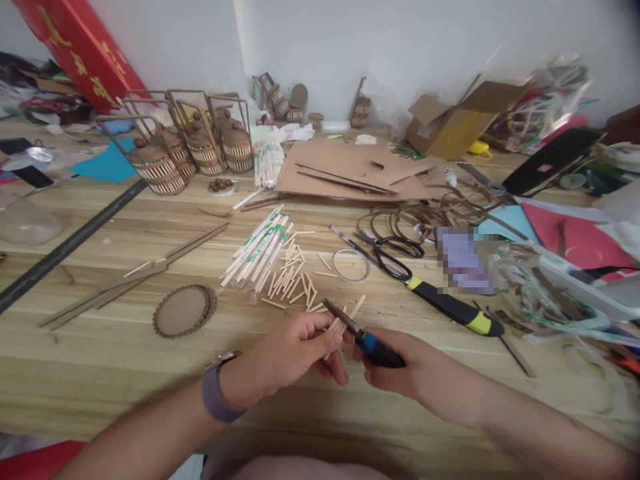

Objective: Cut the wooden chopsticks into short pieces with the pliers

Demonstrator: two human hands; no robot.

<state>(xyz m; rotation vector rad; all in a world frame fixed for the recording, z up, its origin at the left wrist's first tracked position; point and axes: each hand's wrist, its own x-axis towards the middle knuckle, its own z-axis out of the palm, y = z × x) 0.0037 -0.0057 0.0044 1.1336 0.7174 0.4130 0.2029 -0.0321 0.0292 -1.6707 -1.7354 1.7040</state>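
My left hand (295,350) pinches a few thin wooden sticks (357,307) near the middle of the table's front part. My right hand (405,367) is wrapped round the dark handle of a cutting tool with a blue collar (369,341); its metal jaws lie against the sticks beside my left fingertips. Just beyond the hands, several short cut stick pieces (295,273) are scattered. Behind and left of them lies a pile of paper-wrapped sticks (260,250). A metal ring (351,265) rests to the right of the short pieces.
Black scissors (395,257) and a black-and-yellow handled tool (450,307) lie right. At left are a round cardboard disc (183,310) and brown strips (135,277). Lantern-like baskets (160,170), a cardboard sheet (345,167) and an open box (450,127) stand or lie behind.
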